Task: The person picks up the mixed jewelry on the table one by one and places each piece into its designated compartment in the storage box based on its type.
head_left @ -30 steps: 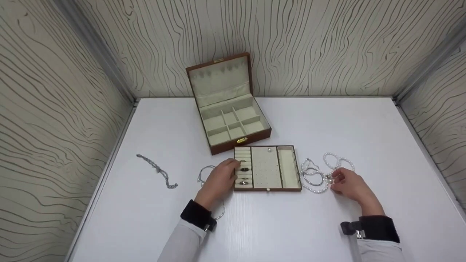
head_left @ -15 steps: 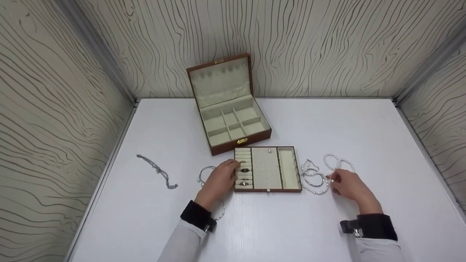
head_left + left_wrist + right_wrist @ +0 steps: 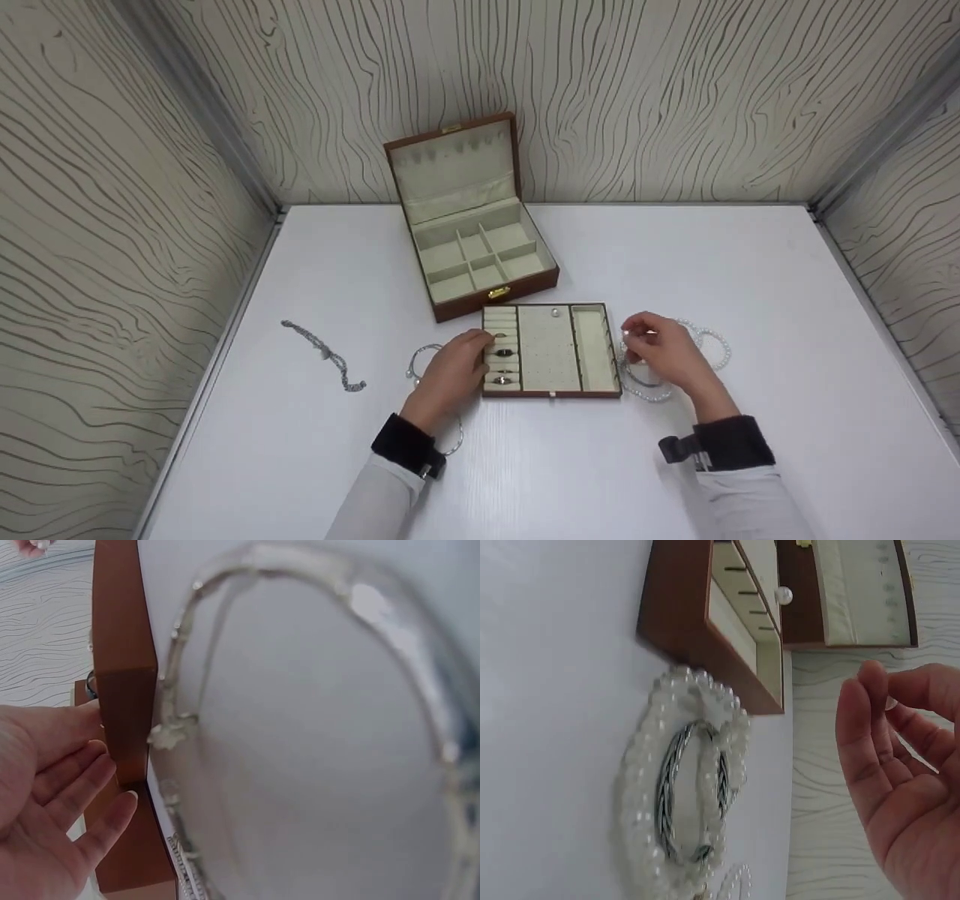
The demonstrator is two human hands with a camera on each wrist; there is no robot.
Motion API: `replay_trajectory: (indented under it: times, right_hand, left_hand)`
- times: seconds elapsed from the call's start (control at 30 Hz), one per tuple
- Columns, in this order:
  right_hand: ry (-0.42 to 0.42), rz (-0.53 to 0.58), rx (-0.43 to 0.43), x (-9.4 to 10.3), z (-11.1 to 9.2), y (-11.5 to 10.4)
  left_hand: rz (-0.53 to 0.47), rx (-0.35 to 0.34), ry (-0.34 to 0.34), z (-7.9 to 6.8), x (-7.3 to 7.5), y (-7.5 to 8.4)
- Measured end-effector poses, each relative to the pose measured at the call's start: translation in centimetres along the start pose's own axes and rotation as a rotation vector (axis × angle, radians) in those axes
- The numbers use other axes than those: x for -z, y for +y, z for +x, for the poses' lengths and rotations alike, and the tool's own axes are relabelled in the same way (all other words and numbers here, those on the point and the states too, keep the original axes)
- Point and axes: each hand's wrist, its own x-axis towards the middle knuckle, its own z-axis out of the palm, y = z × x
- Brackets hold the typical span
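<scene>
My right hand [image 3: 664, 352] is raised just right of the tray and pinches a small pearl earring [image 3: 626, 332] between thumb and fingertips. In the right wrist view only a pale sliver of this earring [image 3: 890, 703] shows. The brown jewelry tray [image 3: 546, 394] lies flat, with ring rolls at left, a pierced panel in the middle and a long slot at right. One pearl earring [image 3: 556, 313] sits at the panel's top. Several rings [image 3: 504, 352] stand in the rolls. My left hand [image 3: 452, 373] rests against the tray's left side, its fingertips touching the wall in the left wrist view.
Behind the tray stands an open brown jewelry box [image 3: 495, 289] with bare compartments. Pearl strands [image 3: 649, 395] and a braided silver bangle [image 3: 667, 795] lie right of the tray. Silver bracelets [image 3: 421, 352] lie under the left forearm, and a silver chain [image 3: 324, 352] farther left.
The right hand has lifted from the pearl strands and moved left toward the tray, carrying the small pearl earring. The left hand has stayed at the tray's left side.
</scene>
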Motion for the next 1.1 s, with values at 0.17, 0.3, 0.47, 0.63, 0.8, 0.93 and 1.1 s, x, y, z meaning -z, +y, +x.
replay_trajectory:
  times: [0.17,0.3,0.47,0.63,0.8,0.93,1.1]
  right_hand:
    - [-0.028,0.033,0.010,-1.8,1.8,-0.8]
    - [-0.041,0.069,0.015,-2.8,3.0,-1.1]
    - [-0.021,0.106,0.007,-3.6,4.5,-1.1]
    - [-0.012,0.082,-0.045,-4.5,6.1,-0.9]
    - [-0.020,0.032,-0.049,-5.4,7.3,-0.7]
    - [-0.016,-0.014,-0.057,-6.0,8.0,-0.6]
    - [0.009,-0.077,-0.060,-6.5,8.4,-0.9]
  left_hand:
    - [0.023,-0.005,0.007,0.1,0.1,-0.1]
    - [0.041,-0.008,0.000,0.1,0.2,-0.2]
    - [0.059,-0.021,0.000,0.1,0.2,-0.3]
    - [0.068,-0.026,0.003,0.0,0.2,-0.6]
    - [0.091,-0.037,0.006,0.1,0.1,-0.8]
    - [0.106,-0.038,0.003,0.1,0.1,-0.9]
    - [0.107,-0.032,-0.003,0.0,0.2,-0.9]
